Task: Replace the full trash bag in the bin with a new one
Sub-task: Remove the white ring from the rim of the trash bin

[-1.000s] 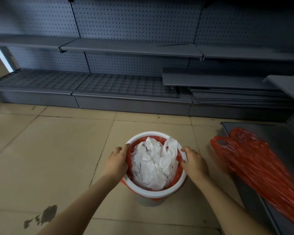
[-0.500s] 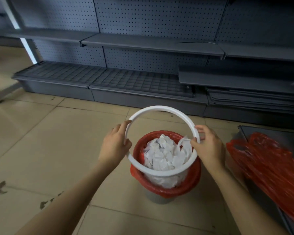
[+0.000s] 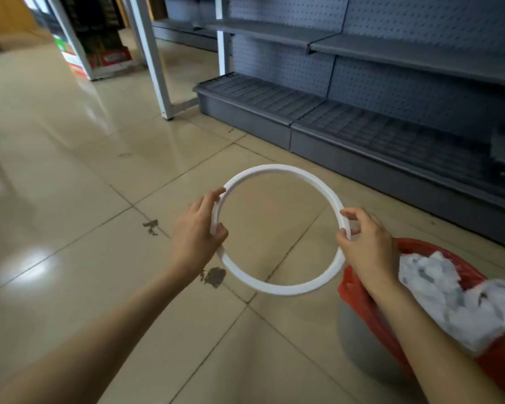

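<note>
- We see a glossy beige tiled floor [image 3: 70, 199] with dark scuffs near us.
- Grey pegboard shelving [image 3: 391, 91] runs along the right.
- A white upright post [image 3: 152, 59] stands far left of it.

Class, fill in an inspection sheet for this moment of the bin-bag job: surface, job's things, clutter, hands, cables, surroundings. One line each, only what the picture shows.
Surface: beige tiled floor, glossy, with dark marks.
Job's things: white ring held in the air, off the bin; grey bin at lower right, lined with a red bag full of white paper.
Clutter: nothing seen.
Hands: left hand grips the ring's left side; right hand pinches its right side.
Cables: nothing seen.
Surroundings: grey pegboard shelving on the right, its visible shelves bare; a stocked rack at far left.
</note>
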Motion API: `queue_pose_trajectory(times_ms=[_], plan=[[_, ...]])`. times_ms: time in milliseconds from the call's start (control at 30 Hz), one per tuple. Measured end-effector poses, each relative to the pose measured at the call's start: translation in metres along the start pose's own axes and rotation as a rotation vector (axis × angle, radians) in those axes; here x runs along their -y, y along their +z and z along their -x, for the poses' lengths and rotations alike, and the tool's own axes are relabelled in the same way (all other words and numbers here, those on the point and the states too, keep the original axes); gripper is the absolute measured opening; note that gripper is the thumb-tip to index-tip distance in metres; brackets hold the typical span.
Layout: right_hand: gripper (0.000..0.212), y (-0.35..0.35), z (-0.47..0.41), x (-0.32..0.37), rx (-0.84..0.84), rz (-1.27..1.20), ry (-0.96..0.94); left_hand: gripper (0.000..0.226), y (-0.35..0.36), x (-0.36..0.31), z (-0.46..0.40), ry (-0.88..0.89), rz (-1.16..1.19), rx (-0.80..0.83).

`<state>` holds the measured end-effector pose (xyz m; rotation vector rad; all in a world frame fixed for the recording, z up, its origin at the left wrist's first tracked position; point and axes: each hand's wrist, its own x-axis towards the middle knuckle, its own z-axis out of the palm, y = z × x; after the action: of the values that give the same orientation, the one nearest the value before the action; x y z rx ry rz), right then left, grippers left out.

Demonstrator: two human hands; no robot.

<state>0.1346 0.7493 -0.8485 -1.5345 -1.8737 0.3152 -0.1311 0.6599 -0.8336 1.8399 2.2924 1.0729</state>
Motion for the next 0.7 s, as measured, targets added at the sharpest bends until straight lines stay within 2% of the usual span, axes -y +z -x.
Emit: queue_pose_trajectory(times_ms=[133, 267, 467, 567, 700], plan=[[0.028, 0.064, 0.008, 0.013, 0.176, -0.025, -0.009, 0.062, -0.001, 0.059, 0.022, -0.111, -0.099, -0.001], [0.029, 0.12, 0.017, 0.017, 0.359, 0.085, -0.048, 0.06, 0.024, 0.106, 0.056, -0.249, -0.117, 0.043], [0.029, 0.188, 0.042, -0.001, 0.496, 0.128, -0.059, 0.058, 0.072, 0.156, 0.107, -0.41, -0.133, 0.11], [0.035, 0.21, 0.066, -0.01, 0.622, 0.157, -0.063, 0.056, 0.087, 0.172, 0.126, -0.516, -0.076, 0.137], [0.053, 0.231, 0.088, -0.017, 0.796, 0.203, -0.024, 0.055, 0.105, 0.176, 0.139, -0.609, -0.046, 0.254]])
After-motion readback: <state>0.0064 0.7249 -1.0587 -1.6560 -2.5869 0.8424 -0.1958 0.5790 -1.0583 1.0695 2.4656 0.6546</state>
